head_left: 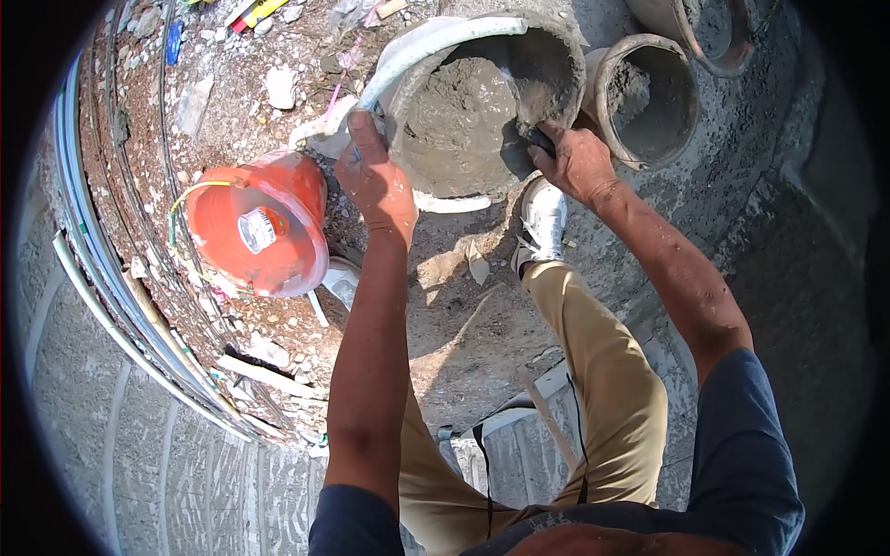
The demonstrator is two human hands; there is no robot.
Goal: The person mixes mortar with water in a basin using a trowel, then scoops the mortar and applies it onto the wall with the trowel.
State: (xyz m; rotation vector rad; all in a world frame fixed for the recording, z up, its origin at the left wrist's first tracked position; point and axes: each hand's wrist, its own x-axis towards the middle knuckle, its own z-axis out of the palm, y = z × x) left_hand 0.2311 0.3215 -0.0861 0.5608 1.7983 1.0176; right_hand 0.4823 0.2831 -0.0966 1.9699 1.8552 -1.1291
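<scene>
A large round tub (393, 139) of wet grey mortar (459, 116) stands in front of me, its rim partly edged with a pale strip (445, 39). At its left side, my left hand (378, 183) is closed on the rim, thumb on top and fingers hidden. My right hand (579, 167) reaches over the right edge of the tub. It is closed round the dark handle of a trowel (536, 137). Mortar covers the trowel's blade, so its outline is hard to make out.
Two mortar-smeared buckets, a nearer bucket (691, 111) and a farther bucket (742, 56), are at the right. An orange bucket (311, 185) leans at the left, a labelled container (260, 229) inside. Pipes (88, 222) and cables curve along the rubble. My shoe (544, 218) is just below the tub.
</scene>
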